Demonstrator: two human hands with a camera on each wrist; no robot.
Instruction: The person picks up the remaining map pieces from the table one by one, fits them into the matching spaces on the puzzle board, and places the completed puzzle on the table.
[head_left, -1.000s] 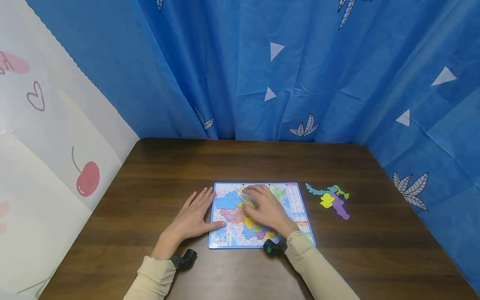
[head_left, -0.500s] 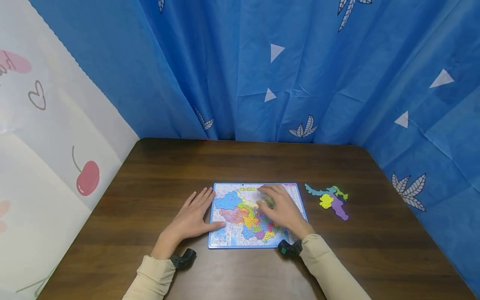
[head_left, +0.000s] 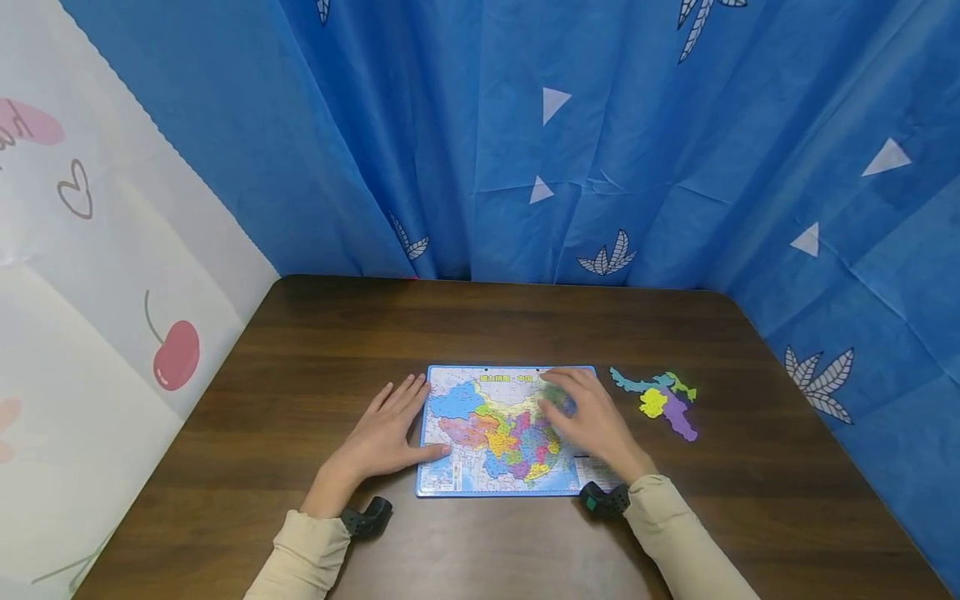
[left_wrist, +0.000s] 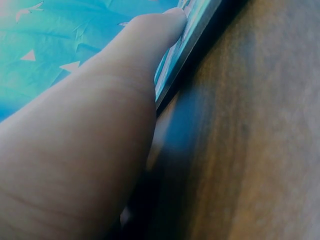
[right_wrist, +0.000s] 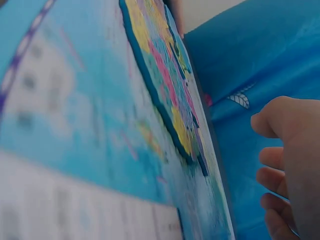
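A map puzzle board point(head_left: 442, 482) with a blue border lies flat on the table, coloured puzzle pieces point(head_left: 495, 442) filling much of its map. My left hand point(head_left: 382, 437) rests at the board's left edge, fingers spread and thumb on its surface; the thumb also shows over the edge in the left wrist view. My right hand point(head_left: 596, 425) hovers over the board's right part, fingers loosely bent, covering part of the map. In the right wrist view the right hand's fingers point(right_wrist: 272, 175) hold nothing, and the set pieces point(right_wrist: 165, 75) stand raised from the board.
Right of the board lie several loose puzzle pieces: a long teal one point(head_left: 630, 381), a yellow one point(head_left: 652, 403), a purple one point(head_left: 678, 415) and a green one point(head_left: 682, 386). The wooden table point(head_left: 337, 333) meets a blue curtain point(head_left: 480, 167) at the back.
My right hand has moved right across the board, uncovering the yellow title and the middle of the map. My left hand has stayed in place, and so have the loose pieces.
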